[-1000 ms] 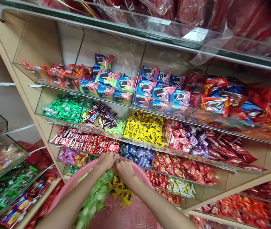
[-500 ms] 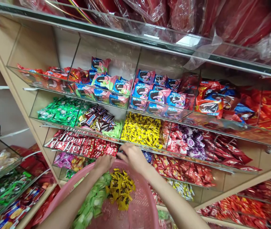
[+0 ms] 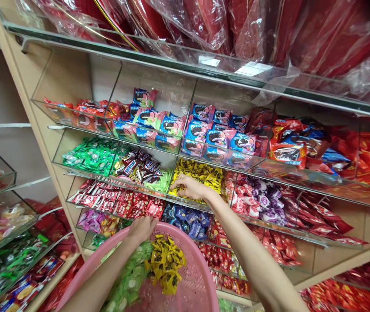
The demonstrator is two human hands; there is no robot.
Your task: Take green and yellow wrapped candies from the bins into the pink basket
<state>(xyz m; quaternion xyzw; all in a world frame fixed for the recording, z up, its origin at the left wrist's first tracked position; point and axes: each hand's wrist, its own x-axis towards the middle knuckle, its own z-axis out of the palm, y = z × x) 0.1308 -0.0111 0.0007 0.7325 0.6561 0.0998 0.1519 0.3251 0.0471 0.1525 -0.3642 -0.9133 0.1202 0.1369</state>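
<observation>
My left hand (image 3: 142, 229) is closed over the far rim of a pink plastic basket (image 3: 201, 255). Inside the basket lie a heap of green-wrapped candies (image 3: 129, 277) and a smaller pile of yellow-wrapped candies (image 3: 167, 262). My right hand (image 3: 189, 187) is up at the shelf bin of yellow candies (image 3: 211, 175), over its front left part. Its fingers point left and look apart, with nothing visible in them. Whether the fingertips touch the candies I cannot tell.
Clear dividers split the slanted shelves into bins. Left of the yellow bin lie Snickers bars (image 3: 135, 164) and green candies (image 3: 90, 154); to its right, purple-and-white sweets (image 3: 266, 197). Blue cookie packs (image 3: 217, 134) sit above, dark blue packets (image 3: 188, 219) below. A glass shelf (image 3: 171, 58) overhangs everything.
My right hand has risen from beside the basket's far rim to the yellow candy bin. My left hand keeps its hold on the rim. The view has shifted slightly.
</observation>
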